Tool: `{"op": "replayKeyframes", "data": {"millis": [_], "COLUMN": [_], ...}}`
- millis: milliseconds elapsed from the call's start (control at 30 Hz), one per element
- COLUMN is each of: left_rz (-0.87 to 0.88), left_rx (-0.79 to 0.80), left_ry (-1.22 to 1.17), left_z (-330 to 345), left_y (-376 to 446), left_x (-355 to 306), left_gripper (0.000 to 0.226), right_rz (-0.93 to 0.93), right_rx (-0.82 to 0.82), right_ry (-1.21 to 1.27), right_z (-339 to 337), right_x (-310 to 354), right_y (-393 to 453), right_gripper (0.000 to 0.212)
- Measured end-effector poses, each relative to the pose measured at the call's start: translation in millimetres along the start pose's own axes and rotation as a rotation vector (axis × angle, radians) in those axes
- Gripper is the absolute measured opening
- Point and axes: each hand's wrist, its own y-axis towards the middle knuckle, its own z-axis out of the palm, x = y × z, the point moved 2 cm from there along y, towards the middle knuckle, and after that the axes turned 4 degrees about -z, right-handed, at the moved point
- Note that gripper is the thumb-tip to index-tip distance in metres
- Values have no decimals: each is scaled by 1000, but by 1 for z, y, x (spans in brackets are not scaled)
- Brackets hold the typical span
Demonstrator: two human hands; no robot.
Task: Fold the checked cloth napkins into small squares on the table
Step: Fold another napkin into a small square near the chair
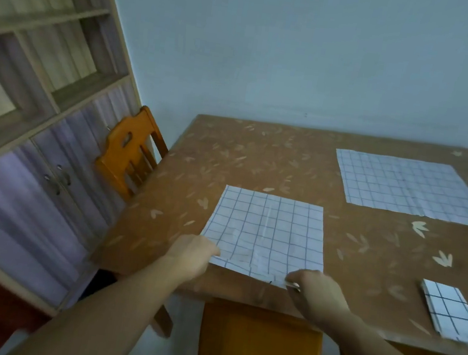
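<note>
A white checked napkin (267, 230) lies spread flat on the brown table (247, 161) right in front of me. My left hand (191, 257) pinches its near left corner. My right hand (317, 294) pinches its near right corner, which is slightly lifted off the table. A second checked napkin (411, 187) lies unfolded at the far right. A small folded checked napkin (452, 315) sits at the right near the table's front edge.
A wooden chair (128, 150) stands at the table's left side. Another orange chair seat (259, 352) is below the table's near edge. A tall shelf cabinet (38, 83) fills the left. A pale wall rises behind the table.
</note>
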Motion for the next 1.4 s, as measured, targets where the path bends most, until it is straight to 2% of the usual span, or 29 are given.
{"op": "replayKeyframes", "data": {"millis": [200,333,500,567,633,800,900,1000,1100,1200,1300,1367,1400], "left_rz": [-5,38,128,157,160,155,143,120,116,144,170,266,346], "left_rx": [-14,-24,-51,-47,-48,-14,7,-42,-136,-273,-536,-747,-853], "left_ry": [52,48,40,45,43,32,31,-29,-92,-159,-325,-481,-505], "left_z": [-1,-2,6,7,8,9,-2,-33,-85,-156,-233,-270,-281], "left_y": [-39,-54,-57,-51,-41,-10,24,65,108,151,177,180,177], "left_x": [74,128,168,179,190,205,219,233,238,243,253,261,264], "left_gripper": [47,38,44,43,32,22,25,19,16,18,19,15,12], "right_rz": [55,139,258,263,257,258,306,388,441,450,434,351,300], "right_rx": [7,-7,-10,-26,-31,-57,-72,-91,-234,-450,-849,-1122,-1201], "right_ry": [-14,-43,-13,14,62,361,412,370,337,323,201,34,-37], "right_z": [20,36,53,61,67,81,66,22,-41,-117,-196,-233,-241], "right_x": [75,131,166,173,177,171,158,140,127,124,133,149,158], "right_y": [3,3,7,17,32,81,112,143,172,201,216,212,209], "right_gripper": [22,19,17,15,15,24,27,24,22,18,8,13,14]}}
